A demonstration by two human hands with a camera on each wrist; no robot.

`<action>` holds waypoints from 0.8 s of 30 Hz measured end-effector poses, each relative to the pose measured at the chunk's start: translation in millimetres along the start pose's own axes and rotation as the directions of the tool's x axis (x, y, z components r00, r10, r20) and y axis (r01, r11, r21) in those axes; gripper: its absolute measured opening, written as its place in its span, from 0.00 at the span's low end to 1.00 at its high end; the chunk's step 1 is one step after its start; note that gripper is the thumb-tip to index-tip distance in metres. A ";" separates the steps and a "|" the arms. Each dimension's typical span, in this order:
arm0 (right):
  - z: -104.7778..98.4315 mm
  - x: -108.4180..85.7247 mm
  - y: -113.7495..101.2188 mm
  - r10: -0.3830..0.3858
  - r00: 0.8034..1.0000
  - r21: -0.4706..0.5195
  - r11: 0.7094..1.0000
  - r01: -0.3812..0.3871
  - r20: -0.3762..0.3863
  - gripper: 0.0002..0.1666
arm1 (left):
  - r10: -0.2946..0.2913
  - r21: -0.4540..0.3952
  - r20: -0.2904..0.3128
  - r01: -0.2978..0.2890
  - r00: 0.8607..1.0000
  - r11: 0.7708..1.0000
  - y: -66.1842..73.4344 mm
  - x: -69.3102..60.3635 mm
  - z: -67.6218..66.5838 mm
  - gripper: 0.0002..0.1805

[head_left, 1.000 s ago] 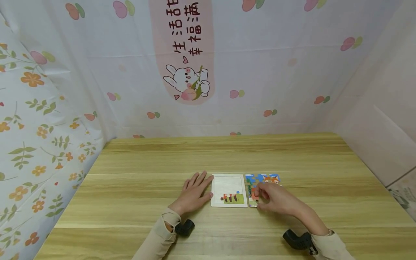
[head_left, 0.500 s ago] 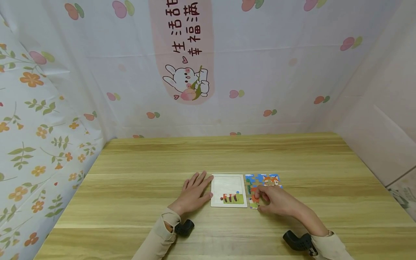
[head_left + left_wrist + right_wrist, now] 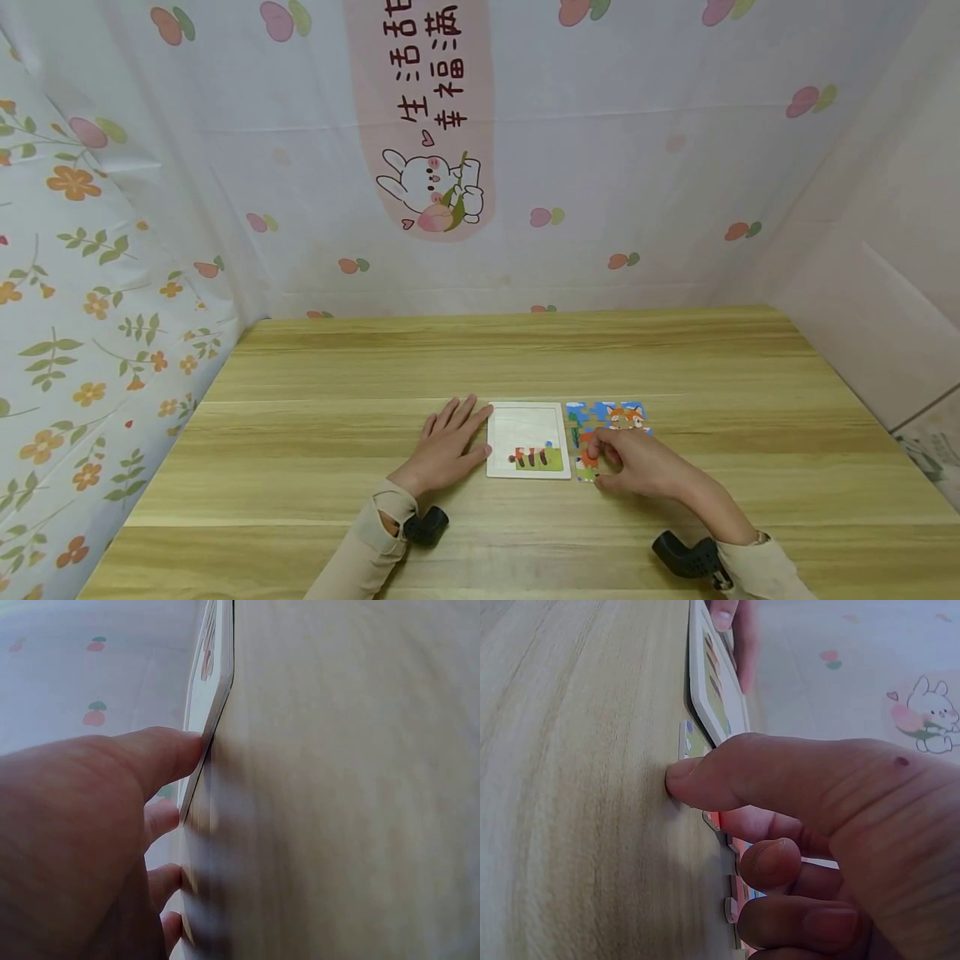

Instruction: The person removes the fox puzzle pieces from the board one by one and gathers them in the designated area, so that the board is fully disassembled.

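Note:
A white-rimmed puzzle tray (image 3: pixel 525 423) lies flat, with a few joined pieces (image 3: pixel 538 457) in its lower right showing striped orange and green. My left hand (image 3: pixel 444 450) rests on the table with fingers spread, thumb and fingertips touching the tray's left edge; the left wrist view shows the thumb against that edge. Right of the tray, my right hand (image 3: pixel 647 463) pinches a green and orange puzzle piece (image 3: pixel 585 471) between thumb and index finger, low at the table. Its other fingers are curled and partly cover the loose pieces. The right wrist view shows the thumb on the puzzle piece's edge (image 3: pixel 693 744).
Several loose puzzle pieces (image 3: pixel 626 414) with a fox face and blue sky lie together beyond my right hand. The wooden table (image 3: pixel 450 358) reaches back to a printed cloth (image 3: pixel 637 167). Black wrist cameras (image 3: pixel 427 526) sit on both forearms.
Since a second ago, my right hand and the pinched puzzle piece have shifted slightly right and nearer to me, a little away from the tray. My left hand has stayed in place.

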State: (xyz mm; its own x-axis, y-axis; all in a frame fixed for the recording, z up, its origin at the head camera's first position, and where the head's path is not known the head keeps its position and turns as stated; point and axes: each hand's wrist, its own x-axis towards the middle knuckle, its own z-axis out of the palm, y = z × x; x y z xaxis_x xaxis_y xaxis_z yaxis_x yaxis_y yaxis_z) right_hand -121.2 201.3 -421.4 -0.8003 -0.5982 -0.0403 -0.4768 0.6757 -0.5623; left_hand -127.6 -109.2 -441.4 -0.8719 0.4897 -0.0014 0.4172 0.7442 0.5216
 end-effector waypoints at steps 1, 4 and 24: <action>0.1 0.1 0.0 -0.001 1.000 -0.001 1.000 0.001 0.002 0.15 | 0.000 -0.001 0.000 0.000 1.000 1.000 -0.1 -0.1 0.1 0.30; 0.7 0.1 0.2 0.000 1.000 -0.003 1.000 0.000 0.004 0.16 | 0.000 -0.001 -0.002 0.000 1.000 1.000 -0.3 -0.3 0.4 0.30; -1.2 -0.9 -8.0 -0.008 0.998 0.017 1.000 0.010 -0.068 0.15 | 0.000 0.027 -0.006 0.001 1.000 1.000 0.6 -0.8 0.5 0.30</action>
State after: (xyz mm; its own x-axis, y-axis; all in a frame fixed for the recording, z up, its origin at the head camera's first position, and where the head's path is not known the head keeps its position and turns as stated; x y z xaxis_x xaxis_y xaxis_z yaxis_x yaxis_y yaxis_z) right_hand -117.0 197.0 -415.8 -0.8192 -0.5732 0.0206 -0.4780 0.6624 -0.5768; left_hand -126.5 -108.9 -441.5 -0.8736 0.4867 0.0034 0.4234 0.7565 0.4984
